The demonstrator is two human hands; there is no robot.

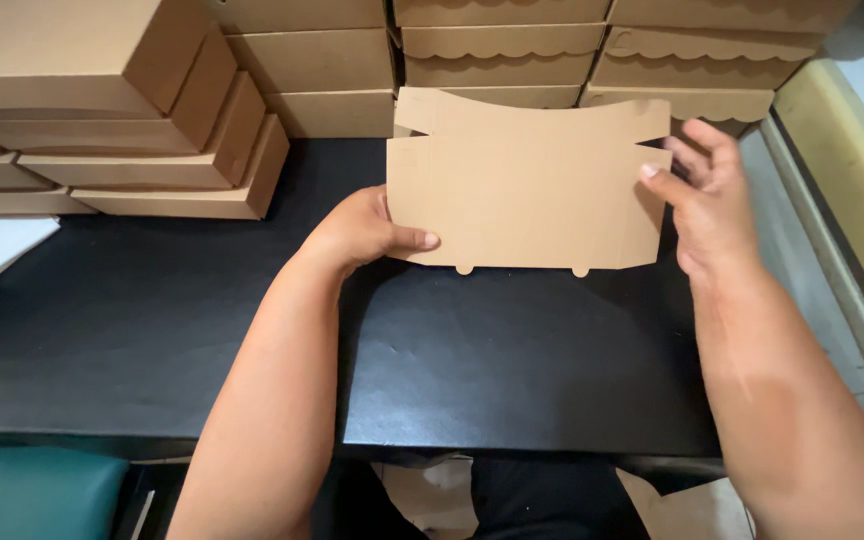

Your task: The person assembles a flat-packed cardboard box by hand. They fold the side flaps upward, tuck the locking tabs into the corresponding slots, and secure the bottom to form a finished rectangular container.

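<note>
Nearest, the black worktop (252,340) lies bare under both forearms. Above it, the left hand (362,232) grips the left edge of a flat brown cardboard box blank (527,195), thumb on its front face. The right hand (707,195) pinches the blank's right edge, fingers spread. The blank stands between the hands. Beyond it, stacked brown cardboard boxes (152,120) line the far side.

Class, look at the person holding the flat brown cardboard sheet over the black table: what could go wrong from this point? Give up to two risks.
1. The flat cardboard blank is pinched only at its side edges by the left hand and right hand; it might buckle or crease off its fold lines.
2. The stacked boxes stand close behind it; a push forward could knock them.
</note>
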